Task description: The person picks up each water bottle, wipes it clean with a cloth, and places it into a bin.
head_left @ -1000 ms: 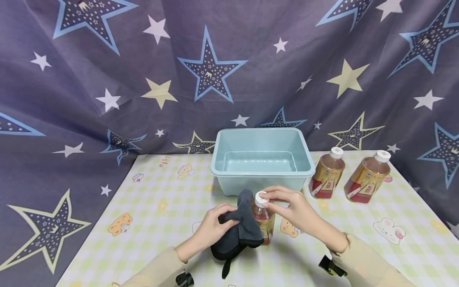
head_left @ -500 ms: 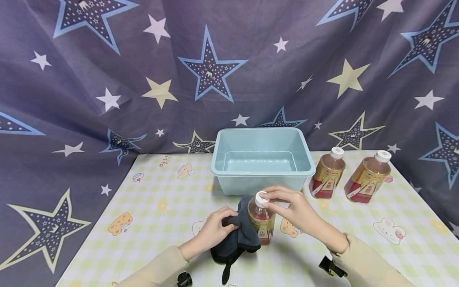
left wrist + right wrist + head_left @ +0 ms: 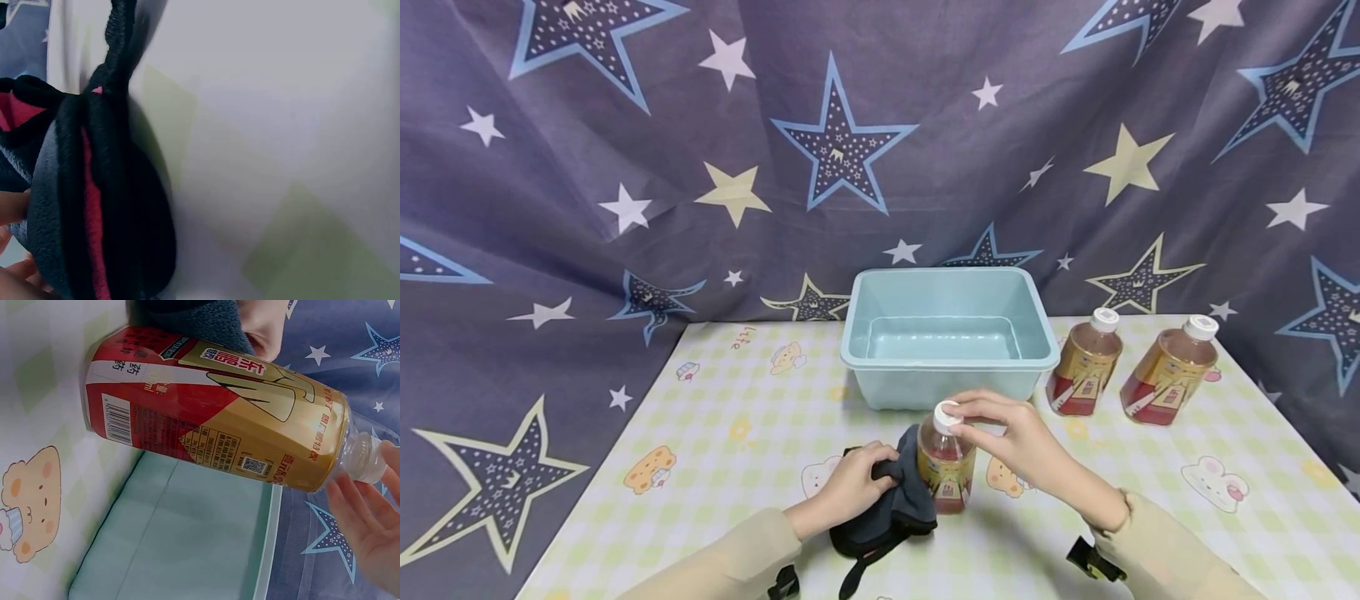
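My left hand (image 3: pixel 852 490) grips a soft dark grey fleece piece (image 3: pixel 887 507) with black edging and a black strap or loop. In the left wrist view, red material shows between its black folds; its exact kind is unclear. It lies against the left side of an upright drink bottle (image 3: pixel 947 477) with a gold and red label. My right hand (image 3: pixel 1003 427) pinches the white cap (image 3: pixel 947 418) of that bottle between thumb and fingers. In the right wrist view the bottle's label (image 3: pixel 219 412) faces the camera, and the fleece (image 3: pixel 194 328) touches its far side.
A light blue plastic tub (image 3: pixel 951 365) stands just behind the bottle. To its right are two more capped bottles, one nearer the tub (image 3: pixel 1084 367) and one farther right (image 3: pixel 1168 375). A checked cloth (image 3: pixel 700 417) covers the table; a star-patterned curtain (image 3: pixel 880 167) hangs behind.
My left hand has drawn the fleece piece down and slightly left, uncovering more of the bottle's side. My right hand and the bottle cap have stayed in place.
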`<state>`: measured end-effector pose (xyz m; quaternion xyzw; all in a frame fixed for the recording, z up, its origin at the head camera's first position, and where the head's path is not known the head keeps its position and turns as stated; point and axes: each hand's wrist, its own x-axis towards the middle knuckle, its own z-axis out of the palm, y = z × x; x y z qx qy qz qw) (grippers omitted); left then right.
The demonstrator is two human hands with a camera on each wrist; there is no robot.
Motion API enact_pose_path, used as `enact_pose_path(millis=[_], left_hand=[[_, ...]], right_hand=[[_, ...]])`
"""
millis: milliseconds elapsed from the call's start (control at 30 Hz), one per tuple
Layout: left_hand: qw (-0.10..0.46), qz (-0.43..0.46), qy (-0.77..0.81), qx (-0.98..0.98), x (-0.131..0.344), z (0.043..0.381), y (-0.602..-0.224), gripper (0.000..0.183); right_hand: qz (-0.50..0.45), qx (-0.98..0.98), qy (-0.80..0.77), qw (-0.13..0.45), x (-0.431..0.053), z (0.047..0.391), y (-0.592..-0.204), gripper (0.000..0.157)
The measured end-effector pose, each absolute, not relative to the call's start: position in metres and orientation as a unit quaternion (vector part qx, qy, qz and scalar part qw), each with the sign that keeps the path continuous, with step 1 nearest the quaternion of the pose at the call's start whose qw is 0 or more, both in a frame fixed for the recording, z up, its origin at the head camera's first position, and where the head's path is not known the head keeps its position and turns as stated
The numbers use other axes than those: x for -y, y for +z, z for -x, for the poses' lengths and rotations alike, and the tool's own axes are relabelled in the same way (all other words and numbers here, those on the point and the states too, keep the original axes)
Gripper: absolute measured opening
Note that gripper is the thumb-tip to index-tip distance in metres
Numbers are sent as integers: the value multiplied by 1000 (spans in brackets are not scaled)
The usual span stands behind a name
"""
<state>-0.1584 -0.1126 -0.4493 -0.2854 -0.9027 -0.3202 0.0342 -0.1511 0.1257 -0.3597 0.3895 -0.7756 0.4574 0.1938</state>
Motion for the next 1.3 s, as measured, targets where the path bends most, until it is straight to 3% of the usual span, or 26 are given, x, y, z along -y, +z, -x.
enact_pose_path(millis=[533, 867, 1300], left_hand=[[27, 268, -347, 898, 114, 157, -451, 20], [32, 252, -458, 852, 112, 149, -426, 20], [66, 240, -477, 843, 106, 142, -398, 24]], right_hand=[[-392, 777, 455, 188, -125, 150, -358, 26], [-396, 770, 461, 196, -125, 148, -358, 27], [-402, 767, 456, 206, -125, 149, -357, 27]])
